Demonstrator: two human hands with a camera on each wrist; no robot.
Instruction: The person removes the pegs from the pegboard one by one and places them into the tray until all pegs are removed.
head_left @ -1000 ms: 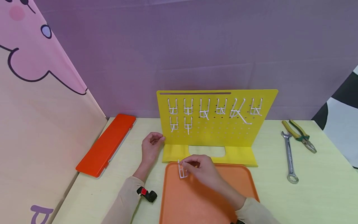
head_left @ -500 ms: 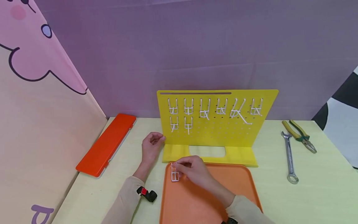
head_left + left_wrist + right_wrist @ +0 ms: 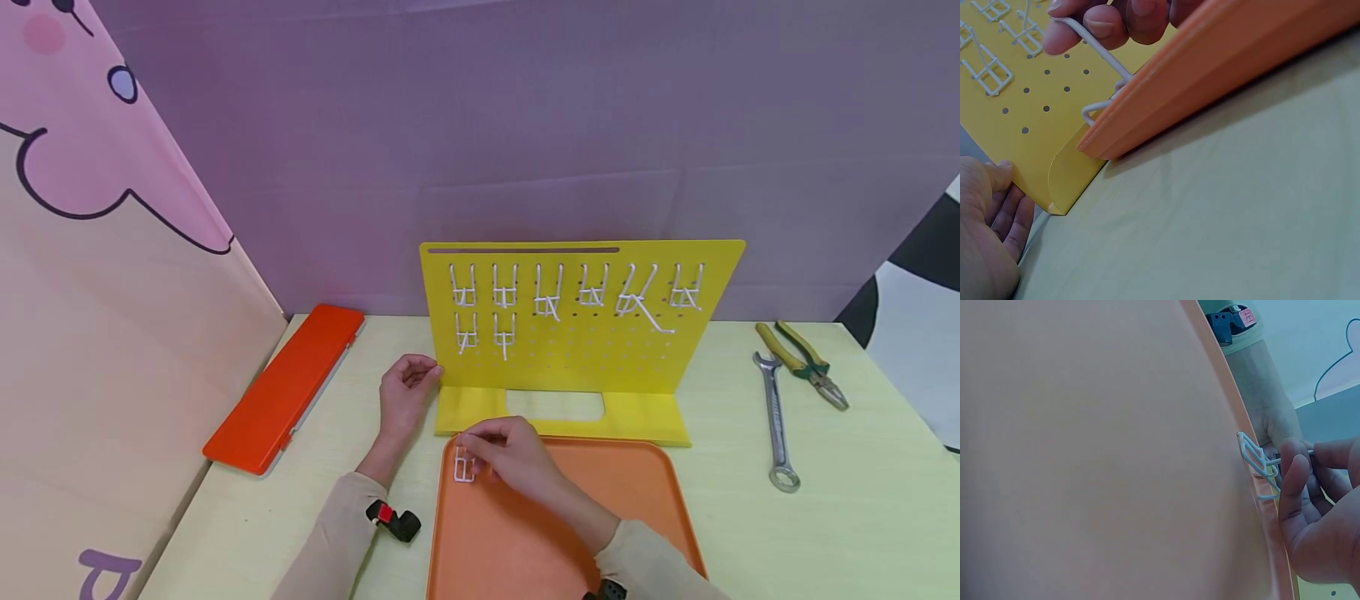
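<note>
A yellow pegboard (image 3: 585,379) stands behind an orange tray (image 3: 487,546). The left hand (image 3: 402,402) pinches the board's left edge, thumb in front. The right hand (image 3: 517,458), fingers nearly closed, pinches a white wire hook (image 3: 464,471) by its prong over the tray's far-left corner; its ladder-like rectangular frame points toward the person, long axis running near to far.

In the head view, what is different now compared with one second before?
The right hand has moved left over the orange tray, carrying the white wire hook, which now appears more upright. Nothing was newly gripped or released. The left hand stays at the left edge of the yellow pegboard; its mounted hooks, the wrench and pliers are unchanged.
</note>
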